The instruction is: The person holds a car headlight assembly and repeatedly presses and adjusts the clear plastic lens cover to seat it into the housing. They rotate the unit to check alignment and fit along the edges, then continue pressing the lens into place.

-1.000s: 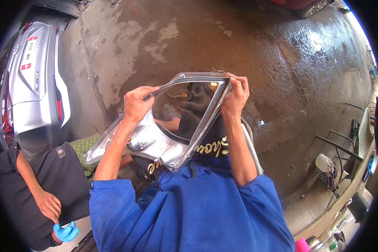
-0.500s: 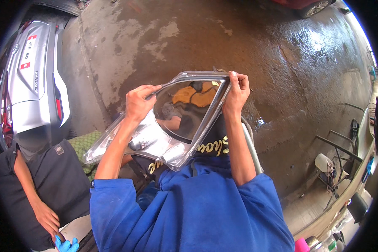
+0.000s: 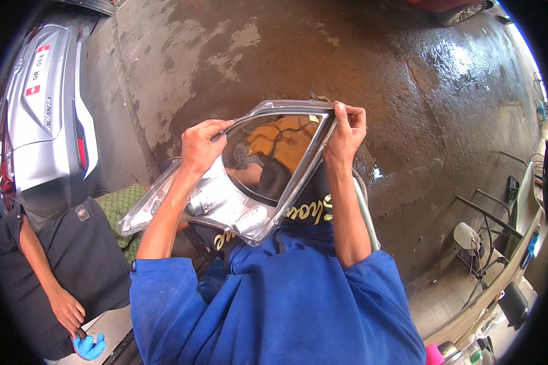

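My two hands hold up a car headlight lens (image 3: 243,210), a clear, angular shell with a silver inner bezel and a large rounded see-through part. My left hand (image 3: 202,146) pinches its upper rim on the left, thumb and fingers together. At the upper right corner, my right hand (image 3: 345,137) grips the frame with the thumb on top. The lens is tilted in front of my blue shirt (image 3: 286,292). An orange and dark shape shows in the see-through part; whether it is reflected or behind cannot be made out.
At left stands a silver car (image 3: 45,115). Below it, a person in a dark shirt (image 3: 73,267) has a hand at a blue glove (image 3: 90,347). Wet concrete floor (image 3: 396,140) spreads ahead. A metal frame (image 3: 490,216) and a white container (image 3: 467,236) stand at right.
The view has shifted slightly. Both hands keep their hold on the lens, which is almost unmoved. The orange and dark shape seen in it has changed.
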The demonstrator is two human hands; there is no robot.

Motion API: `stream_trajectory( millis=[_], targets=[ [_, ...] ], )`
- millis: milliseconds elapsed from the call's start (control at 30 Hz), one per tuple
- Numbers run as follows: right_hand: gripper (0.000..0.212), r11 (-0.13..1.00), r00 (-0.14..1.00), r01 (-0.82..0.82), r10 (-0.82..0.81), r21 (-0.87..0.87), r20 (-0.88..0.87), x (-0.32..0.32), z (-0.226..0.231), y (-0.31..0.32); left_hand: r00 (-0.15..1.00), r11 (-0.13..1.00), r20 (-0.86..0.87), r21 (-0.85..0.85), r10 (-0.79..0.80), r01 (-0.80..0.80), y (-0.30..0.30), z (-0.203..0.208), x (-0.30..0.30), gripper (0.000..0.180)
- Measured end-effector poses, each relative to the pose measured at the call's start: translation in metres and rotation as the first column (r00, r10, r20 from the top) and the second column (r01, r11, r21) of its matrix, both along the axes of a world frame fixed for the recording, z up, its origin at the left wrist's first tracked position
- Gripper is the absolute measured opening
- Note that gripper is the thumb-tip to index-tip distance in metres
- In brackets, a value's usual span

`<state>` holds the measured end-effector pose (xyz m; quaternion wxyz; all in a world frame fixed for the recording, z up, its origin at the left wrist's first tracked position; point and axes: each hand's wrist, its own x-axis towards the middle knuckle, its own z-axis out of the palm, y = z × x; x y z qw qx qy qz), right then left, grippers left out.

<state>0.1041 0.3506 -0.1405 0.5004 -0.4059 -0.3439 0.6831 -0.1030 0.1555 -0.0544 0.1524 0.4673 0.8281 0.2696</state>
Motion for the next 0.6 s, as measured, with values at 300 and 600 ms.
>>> stream_trajectory(
  millis=[300, 600],
  targets=[
    [0.020, 0.991, 0.992, 0.042, -0.056, 0.127, 0.109, 0.000, -0.019, 0.006, 0.994, 0.999, -0.104, 0.004, -0.045, 0.046, -0.002, -0.009, -0.001, 0.035],
    [0.018, 0.997, 0.995, 0.048, -0.053, 0.056, 0.084, 0.000, -0.007, 0.002, 0.944, 0.985, -0.291, 0.025, -0.158, 0.172, -0.011, -0.021, -0.006, 0.046]
  ],
)
